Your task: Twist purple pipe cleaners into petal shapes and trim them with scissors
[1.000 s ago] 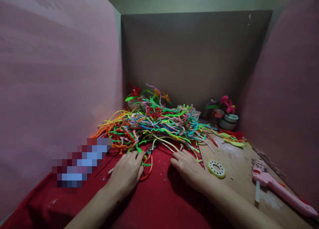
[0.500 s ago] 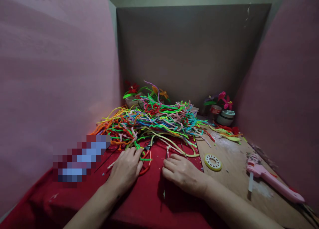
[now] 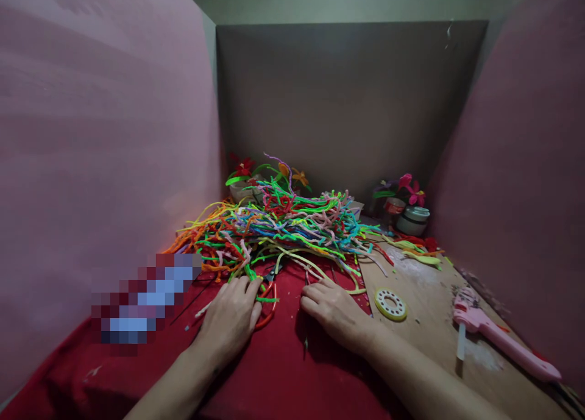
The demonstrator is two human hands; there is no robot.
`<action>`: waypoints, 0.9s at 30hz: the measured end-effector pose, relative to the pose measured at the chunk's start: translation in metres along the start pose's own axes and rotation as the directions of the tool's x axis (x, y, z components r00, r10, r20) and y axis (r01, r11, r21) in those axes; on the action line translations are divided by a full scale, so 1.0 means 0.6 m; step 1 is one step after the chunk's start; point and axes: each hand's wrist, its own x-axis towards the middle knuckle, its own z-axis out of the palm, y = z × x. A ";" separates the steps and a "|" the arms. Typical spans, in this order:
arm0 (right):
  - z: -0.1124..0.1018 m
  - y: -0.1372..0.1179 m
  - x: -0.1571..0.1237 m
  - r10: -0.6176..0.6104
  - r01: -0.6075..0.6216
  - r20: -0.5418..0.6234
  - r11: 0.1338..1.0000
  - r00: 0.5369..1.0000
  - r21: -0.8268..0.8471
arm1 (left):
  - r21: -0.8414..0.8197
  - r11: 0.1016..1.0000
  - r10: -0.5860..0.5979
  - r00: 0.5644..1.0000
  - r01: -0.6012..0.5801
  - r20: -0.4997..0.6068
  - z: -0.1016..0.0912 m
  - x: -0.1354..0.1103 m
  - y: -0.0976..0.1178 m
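Multicoloured pipe cleaners [image 3: 278,228] heaped just beyond both hands' fingers [image 3: 249,286] (touching).

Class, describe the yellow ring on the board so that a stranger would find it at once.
Find the wooden board right of the red cloth. On it, between the right hand and the pink glue gun, lies the yellow ring. It alone is round and flat, with pale spots circling its face.

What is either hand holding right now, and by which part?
Nothing is held. The left hand lies flat, touching the orange-handled scissors; the right hand lies flat on the red cloth by the pipe cleaners.
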 end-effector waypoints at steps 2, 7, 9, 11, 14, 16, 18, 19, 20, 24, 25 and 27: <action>0.000 -0.002 0.002 0.016 -0.016 -0.016 1.000 1.000 0.006 | 0.000 1.000 -0.007 1.000 0.007 0.007 -0.001 0.001 0.000; 0.009 -0.006 0.000 0.050 -0.042 -0.091 0.995 0.995 0.090 | -0.012 1.000 -0.025 1.000 0.026 0.016 0.000 0.000 -0.001; 0.014 -0.006 -0.005 0.064 -0.047 -0.135 0.991 0.989 0.125 | -0.024 0.999 -0.027 0.999 0.027 0.022 0.001 -0.001 -0.003; 0.015 -0.006 -0.011 0.086 -0.055 -0.190 0.985 0.978 0.161 | -0.034 0.999 -0.026 0.999 0.027 0.030 -0.002 -0.001 -0.005; 0.008 -0.005 -0.019 0.123 -0.061 -0.274 0.973 0.954 0.222 | -0.026 0.999 -0.038 0.999 0.037 -0.003 -0.022 0.009 -0.006; 0.001 -0.005 -0.023 0.153 -0.069 -0.310 0.962 0.938 0.263 | -0.017 0.999 -0.028 0.997 0.027 -0.066 -0.045 0.028 -0.003; -0.004 -0.004 -0.024 0.187 -0.089 -0.323 0.951 0.928 0.296 | -0.029 0.999 0.022 0.993 -0.025 -0.118 -0.070 0.059 0.003; -0.006 -0.004 -0.024 0.204 -0.101 -0.327 0.946 0.923 0.307 | -0.046 0.997 0.053 0.988 -0.060 -0.142 -0.080 0.078 0.007; -0.007 -0.005 -0.024 0.217 -0.109 -0.331 0.943 0.918 0.315 | -0.054 0.995 0.080 0.984 -0.089 -0.158 -0.088 0.098 0.012; -0.012 -0.008 -0.024 0.209 -0.098 -0.348 0.945 0.914 0.313 | 0.011 0.998 0.069 0.995 -0.068 -0.074 -0.086 0.167 0.024; -0.014 -0.008 -0.024 0.203 -0.094 -0.351 0.948 0.914 0.306 | 0.030 0.999 0.043 0.999 -0.042 -0.024 -0.079 0.178 0.025; -0.020 -0.006 -0.025 0.204 -0.101 -0.357 0.953 0.912 0.287 | 0.046 0.999 0.027 0.999 -0.028 0.027 -0.063 0.188 0.023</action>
